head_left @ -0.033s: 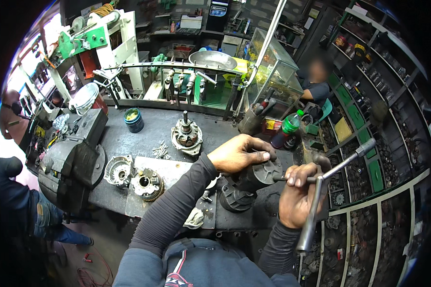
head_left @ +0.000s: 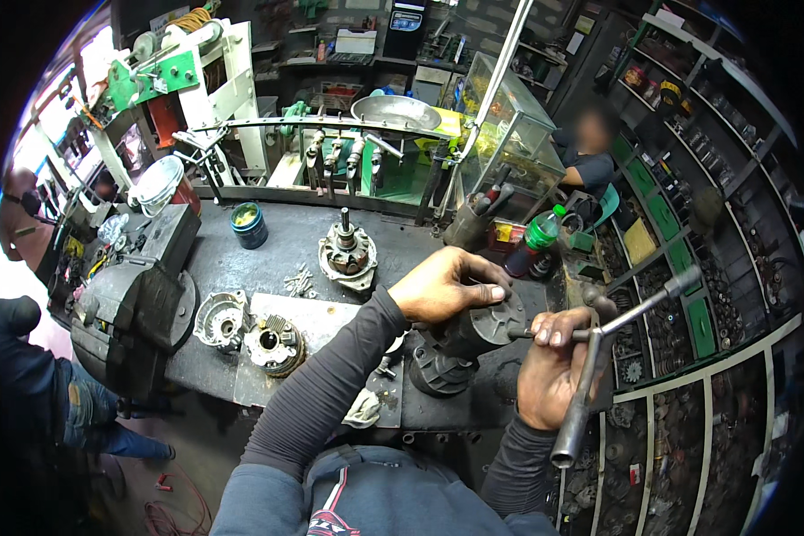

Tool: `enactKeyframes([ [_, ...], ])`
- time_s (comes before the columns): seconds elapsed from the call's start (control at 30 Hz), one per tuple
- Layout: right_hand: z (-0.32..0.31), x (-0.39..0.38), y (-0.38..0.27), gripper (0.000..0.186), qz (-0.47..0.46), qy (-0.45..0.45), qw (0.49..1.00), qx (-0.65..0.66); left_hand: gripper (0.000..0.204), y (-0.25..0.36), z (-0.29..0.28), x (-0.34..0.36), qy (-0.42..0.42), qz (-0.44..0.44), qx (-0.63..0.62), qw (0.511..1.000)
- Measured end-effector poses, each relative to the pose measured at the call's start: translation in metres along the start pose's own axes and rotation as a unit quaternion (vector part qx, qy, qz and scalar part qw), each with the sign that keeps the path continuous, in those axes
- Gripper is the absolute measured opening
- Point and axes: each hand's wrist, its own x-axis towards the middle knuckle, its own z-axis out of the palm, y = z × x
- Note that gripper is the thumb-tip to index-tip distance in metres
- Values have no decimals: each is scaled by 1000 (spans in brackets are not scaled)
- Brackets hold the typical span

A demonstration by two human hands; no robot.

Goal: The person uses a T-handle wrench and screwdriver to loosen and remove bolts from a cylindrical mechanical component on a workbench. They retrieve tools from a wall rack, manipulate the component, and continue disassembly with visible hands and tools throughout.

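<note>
The motor is stood on the table, its top gripped by the half-curled left hand. The wrench is wrapped by the curled right hand. Heavy, rigid, perhaps greasy handling is expected; the motor's body is best grasped.

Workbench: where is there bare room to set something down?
Bare bench shows between the blue jar and rotor assembly, and between that assembly and the tool holder. It's crowded around the dark cylindrical part, under the left hand and beside the right hand.
</note>
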Motion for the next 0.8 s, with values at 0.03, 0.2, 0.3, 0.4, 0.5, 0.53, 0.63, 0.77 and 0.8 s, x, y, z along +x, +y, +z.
enactKeyframes([
  [0.03, 0, -8, 1, 43, 12, 68, 998, -3, 28, 0, 1, 1, 30, -26, 4, 999],
  [0.2, -1, -10, 2, 45, 30, 129, 991, 30, 29, -2, 16, 13, 156, -56, 79, 983],
  [0.3, -6, 22, -4, 66, 80, 6, 995, 52, 33, 2, 15, 10, 105, -53, -58, 991],
  [0.4, -19, 66, -7, 69, 327, -88, 905, 257, 44, 11, 5, -3, 60, -14, -47, 997],
  [0.5, -26, 84, -6, 72, 429, -75, 884, 172, 55, 17, 3, -22, 53, 84, 115, 988],
  [0.53, -28, 88, -10, 71, 398, -93, 897, 167, 51, 16, 8, -24, 66, 113, 227, 965],
  [0.63, -42, 97, -32, 70, 308, -130, 925, 179, 42, 9, 32, -27, 38, 159, 309, 937],
  [0.77, -94, 93, -55, 62, 233, -22, 969, 74, 24, -4, 47, -21, 102, 187, 314, 925],
  [0.8, -115, 83, -49, 61, 237, 23, 969, 61, 23, -6, 50, -20, 118, 187, 305, 926],
])
